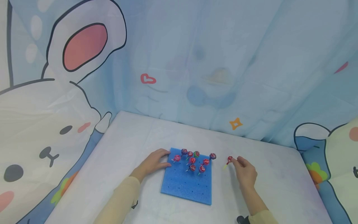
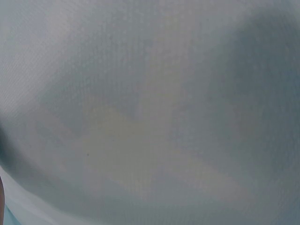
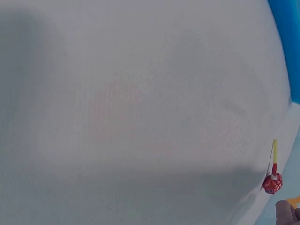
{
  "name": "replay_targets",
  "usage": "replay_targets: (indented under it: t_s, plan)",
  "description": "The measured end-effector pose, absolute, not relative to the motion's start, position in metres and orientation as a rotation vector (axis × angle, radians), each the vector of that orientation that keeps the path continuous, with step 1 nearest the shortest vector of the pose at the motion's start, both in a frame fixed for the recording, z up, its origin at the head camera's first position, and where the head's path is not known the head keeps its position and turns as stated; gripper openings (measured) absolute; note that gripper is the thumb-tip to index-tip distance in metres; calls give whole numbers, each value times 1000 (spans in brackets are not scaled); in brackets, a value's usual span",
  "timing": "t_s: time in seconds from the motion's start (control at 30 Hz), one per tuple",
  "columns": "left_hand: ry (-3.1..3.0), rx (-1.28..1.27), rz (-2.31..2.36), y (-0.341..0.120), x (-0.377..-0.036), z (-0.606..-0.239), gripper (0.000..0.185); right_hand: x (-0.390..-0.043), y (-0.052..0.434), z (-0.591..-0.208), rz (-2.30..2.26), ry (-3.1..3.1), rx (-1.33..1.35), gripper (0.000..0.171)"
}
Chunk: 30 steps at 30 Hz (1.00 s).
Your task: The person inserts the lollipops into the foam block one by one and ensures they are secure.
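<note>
Blue foam board (image 1: 185,183) sits under the left hand (image 1: 153,162), fingers flat on its far left corner. Right hand (image 1: 246,174) pinches a red-wrapped lollipop (image 1: 229,159) just right of the board; best keep the stick upright over 1 hole.

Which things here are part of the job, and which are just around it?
In the job: blue foam board, steadied by the left hand; lollipops stuck upright in it; red lollipop pinched in the right hand.

Just around: white table cover; cartoon rabbit backdrop.
</note>
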State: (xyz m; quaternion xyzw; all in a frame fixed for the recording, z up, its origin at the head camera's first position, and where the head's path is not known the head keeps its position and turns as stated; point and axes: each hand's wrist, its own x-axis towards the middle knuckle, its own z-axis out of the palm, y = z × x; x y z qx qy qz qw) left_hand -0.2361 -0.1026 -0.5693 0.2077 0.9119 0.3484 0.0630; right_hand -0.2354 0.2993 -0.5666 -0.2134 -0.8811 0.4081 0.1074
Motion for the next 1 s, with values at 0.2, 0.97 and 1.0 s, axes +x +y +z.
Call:
replay_targets:
  t_s: [0.2, 0.97, 1.0]
  plan:
    - [2752, 625, 1058, -103, -236, -570, 64, -234, 291, -557, 1214, -2576, -662, 53]
    - [2765, 644, 1044, -103, -237, -571, 63, -247, 277, -564, 1033, -2721, -577, 45]
    - [2762, 636, 1040, -103, -237, -571, 63, -248, 276, -565, 1020, -2719, -565, 43]
